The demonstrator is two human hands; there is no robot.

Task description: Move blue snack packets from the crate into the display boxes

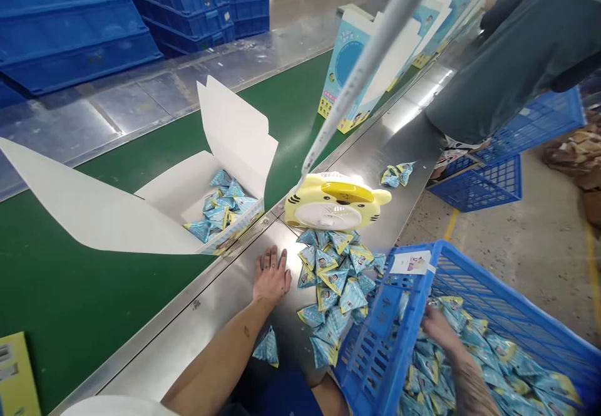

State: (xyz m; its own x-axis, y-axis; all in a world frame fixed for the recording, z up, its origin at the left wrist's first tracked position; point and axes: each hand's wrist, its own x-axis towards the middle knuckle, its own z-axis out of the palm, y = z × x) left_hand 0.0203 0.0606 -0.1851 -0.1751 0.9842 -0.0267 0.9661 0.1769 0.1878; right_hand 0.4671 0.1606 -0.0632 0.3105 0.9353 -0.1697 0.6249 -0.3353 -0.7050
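Observation:
My left hand (272, 277) lies flat on the metal ledge (206, 316), fingers stretched out and nothing in them. To its right is a pile of small blue and yellow pyramid-shaped packets (335, 278), and one loose packet (267, 346) lies near my wrist. My right hand (440, 327) reaches into a blue plastic crate (375, 341) full of the same packets. Its fingers are blurred and partly hidden by the crate's rim, so their grip does not show. An open white carton (173, 184) with several packets inside lies on the green conveyor belt (173, 291).
A yellow animal-faced fan (335, 202) stands behind the pile, near a slanting grey pole (361, 65). Printed cartons (347, 59) stand along the belt. A co-worker's sleeve (521, 59) is at right. Stacked blue bins (70, 21) stand at far left.

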